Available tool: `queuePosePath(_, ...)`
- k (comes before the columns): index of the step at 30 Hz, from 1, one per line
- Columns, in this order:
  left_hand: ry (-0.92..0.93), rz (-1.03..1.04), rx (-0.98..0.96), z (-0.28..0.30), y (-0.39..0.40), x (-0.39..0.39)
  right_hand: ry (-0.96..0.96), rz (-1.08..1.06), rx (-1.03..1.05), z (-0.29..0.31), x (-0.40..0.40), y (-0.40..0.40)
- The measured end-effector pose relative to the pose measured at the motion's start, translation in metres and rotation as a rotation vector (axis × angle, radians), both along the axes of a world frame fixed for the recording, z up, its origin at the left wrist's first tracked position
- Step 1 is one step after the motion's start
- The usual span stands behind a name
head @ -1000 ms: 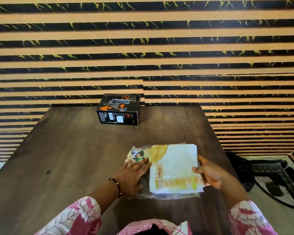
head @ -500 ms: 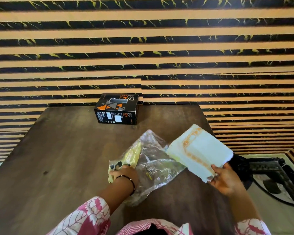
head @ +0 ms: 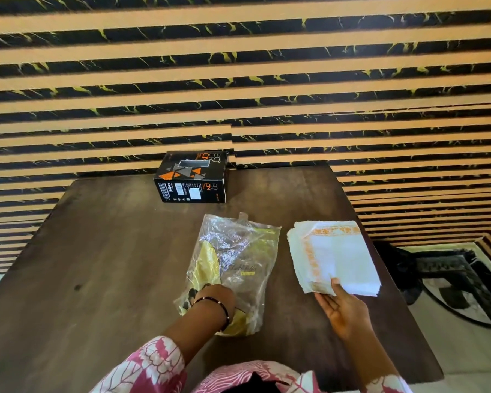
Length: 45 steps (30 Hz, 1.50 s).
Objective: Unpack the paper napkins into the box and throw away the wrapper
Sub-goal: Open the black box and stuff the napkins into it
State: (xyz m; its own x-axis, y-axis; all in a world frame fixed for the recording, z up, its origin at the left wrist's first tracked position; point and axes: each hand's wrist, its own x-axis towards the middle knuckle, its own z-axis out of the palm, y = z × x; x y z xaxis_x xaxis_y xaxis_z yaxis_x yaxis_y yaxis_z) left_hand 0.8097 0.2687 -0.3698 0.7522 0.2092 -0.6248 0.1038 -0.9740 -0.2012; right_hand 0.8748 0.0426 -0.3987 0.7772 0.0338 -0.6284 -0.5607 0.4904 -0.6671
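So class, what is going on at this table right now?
A person is unpacking paper napkins. The right hand holds the napkin stack by its near edge, clear of the wrapper. The left hand rests on the crumpled plastic wrapper, which lies on the table. The black box stands at the far edge, untouched.

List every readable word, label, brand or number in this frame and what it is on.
Black box, top and front faces: stacked orange and white letters, apparently a brand; I cannot read them with certainty.
Black box, front: barcode and fine print, too small.
Plastic wrapper: faint script and a yellow label, too blurred.
Napkins: orange border pattern, no text.
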Motion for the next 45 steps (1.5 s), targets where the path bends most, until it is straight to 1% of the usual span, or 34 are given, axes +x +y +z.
queuePosePath(3,-0.058,0.157,-0.035,-0.006,-0.001,-0.001,0.071,0.156,-0.072,-0.005,-0.006,-0.001)
queuePosePath(5,-0.166,0.284,-0.081,-0.008,-0.001,-0.001,0.057,0.290,-0.162,-0.004,-0.014,0.003)
queuePosePath(6,-0.234,0.301,-0.095,-0.007,0.000,0.000,0.020,0.336,-0.210,-0.004,-0.017,0.006)
queuePosePath(9,-0.453,0.241,-0.126,-0.006,0.005,-0.002,-0.213,0.391,-0.359,0.006,-0.024,0.028)
queuePosePath(11,-0.591,0.164,-0.159,-0.011,0.012,-0.005,-0.398,0.466,-0.494,0.013,-0.025,0.050)
queuePosePath(12,-0.628,0.136,-0.182,-0.015,0.015,-0.006,-0.492,0.524,-0.571,0.015,-0.025,0.061)
queuePosePath(14,-0.604,0.143,-0.227,-0.024,0.021,-0.012,-0.671,0.712,-0.747,0.014,-0.029,0.083)
queuePosePath(16,-0.543,0.197,-0.253,-0.034,0.025,-0.019,-0.841,0.963,-0.988,0.003,-0.036,0.103)
queuePosePath(18,-0.494,0.213,-0.226,-0.043,0.030,-0.028,-0.914,1.135,-1.199,-0.012,-0.046,0.121)
queuePosePath(19,-0.482,0.215,-0.208,-0.047,0.032,-0.033,-0.942,1.174,-1.307,-0.021,-0.050,0.126)
queuePosePath(20,-0.480,0.221,-0.191,-0.052,0.037,-0.038,-0.986,1.170,-1.411,-0.030,-0.055,0.130)
queuePosePath(23,-0.470,0.307,-0.164,-0.061,0.053,-0.057,-0.999,1.213,-1.601,-0.044,-0.062,0.136)
queuePosePath(27,-0.528,0.358,-0.172,-0.073,0.084,-0.084,-1.007,1.233,-1.633,-0.044,-0.066,0.150)
queuePosePath(35,-0.528,0.446,-0.163,-0.071,0.170,-0.135,-1.105,1.220,-1.642,-0.048,-0.107,0.240)
queuePosePath(40,-0.543,0.434,-0.156,-0.072,0.220,-0.160,-1.126,1.235,-1.648,-0.049,-0.128,0.285)
queuePosePath(45,-0.617,0.407,-0.167,-0.075,0.274,-0.185,-1.105,1.246,-1.631,-0.048,-0.150,0.332)
